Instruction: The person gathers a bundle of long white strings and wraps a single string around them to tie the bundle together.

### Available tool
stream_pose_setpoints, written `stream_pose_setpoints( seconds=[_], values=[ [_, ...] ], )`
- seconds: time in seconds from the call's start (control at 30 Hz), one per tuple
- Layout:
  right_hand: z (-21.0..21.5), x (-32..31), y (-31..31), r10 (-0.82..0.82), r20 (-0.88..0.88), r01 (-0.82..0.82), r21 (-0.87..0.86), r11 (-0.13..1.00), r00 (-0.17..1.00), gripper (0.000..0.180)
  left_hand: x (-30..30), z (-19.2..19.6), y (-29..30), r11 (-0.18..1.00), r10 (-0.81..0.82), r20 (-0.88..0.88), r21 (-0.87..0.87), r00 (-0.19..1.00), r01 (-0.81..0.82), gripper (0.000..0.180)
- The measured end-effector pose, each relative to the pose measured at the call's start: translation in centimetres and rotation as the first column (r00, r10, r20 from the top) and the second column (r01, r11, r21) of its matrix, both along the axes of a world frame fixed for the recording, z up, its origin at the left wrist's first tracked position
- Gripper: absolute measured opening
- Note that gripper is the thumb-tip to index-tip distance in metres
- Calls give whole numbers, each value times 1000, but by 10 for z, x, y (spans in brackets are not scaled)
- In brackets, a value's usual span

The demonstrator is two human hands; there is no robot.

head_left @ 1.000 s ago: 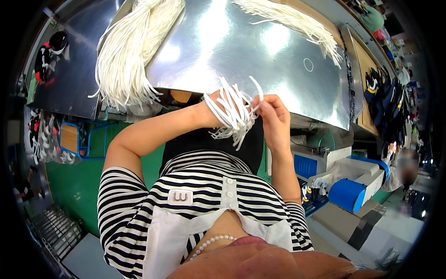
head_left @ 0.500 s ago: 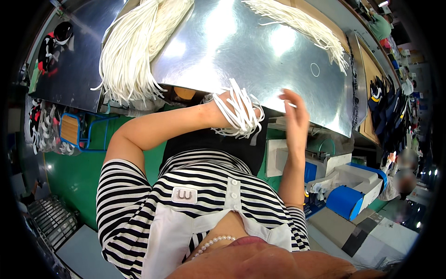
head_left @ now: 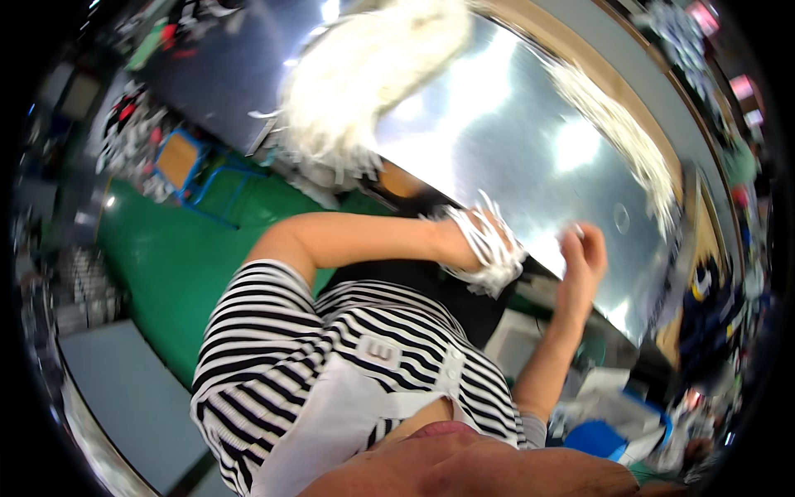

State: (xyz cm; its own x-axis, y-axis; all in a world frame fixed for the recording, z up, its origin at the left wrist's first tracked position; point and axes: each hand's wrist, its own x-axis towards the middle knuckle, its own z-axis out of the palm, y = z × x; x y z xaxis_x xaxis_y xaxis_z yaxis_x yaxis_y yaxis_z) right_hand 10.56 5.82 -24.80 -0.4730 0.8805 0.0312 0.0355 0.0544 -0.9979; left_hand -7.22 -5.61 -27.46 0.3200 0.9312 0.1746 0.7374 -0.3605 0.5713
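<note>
Two hands are up at the near edge of the shiny metal surface [head_left: 513,141]: the left hand [head_left: 484,244] is closed around a small bundle of white cords [head_left: 495,253], ends sticking out both sides of the fist, held just off the surface edge over the dark apron. The right hand [head_left: 582,257] is near it but apart, fingers loosely curled; blur hides whether it pinches a strand, cannot tell. A big heap of white cords [head_left: 364,91] hangs over the far left edge of the surface, and a thinner row of cords [head_left: 621,141] lies along the right side. Risk, as a judgement: the bundle is gripped by one hand only with loose ends splayed, so strands could slip out and drop to the green floor [head_left: 166,265]; the overhanging heap could also slide off if snagged. Versus the earlier frames: a second ago both hands met at the bundle, now the right hand has come away; the view has also tilted and the heap sits more central.
</note>
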Motion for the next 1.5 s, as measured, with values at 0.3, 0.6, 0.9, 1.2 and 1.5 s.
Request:
stream_pose_setpoints(
  seconds=[0.3, 0.6, 0.9, 1.2, 1.5],
  values=[
    [-1, 41, -28, 139, -455, -350, -421, 837, 880, 11, -14, -17, -25, 951, 278, 305, 49, 911, -306, 19],
    [4, 21, -57, 14, -302, -67, -165, 984, 953, 12, 0, -24, -25, 962, 229, 384, 50, 894, -268, 19],
    [9, 11, -52, -17, -284, 0, -62, 998, 959, 11, 4, -14, -39, 973, 207, 290, -164, 934, -164, 31],
    [9, 21, -54, -6, -356, -75, -214, 974, 935, 10, 5, -9, -40, 957, 277, 511, -226, 814, -184, 30],
    [0, 48, -43, 109, -595, -343, -297, 891, 796, 10, 3, -47, -14, 998, 0, 525, 47, 851, -29, 24]
  ],
)
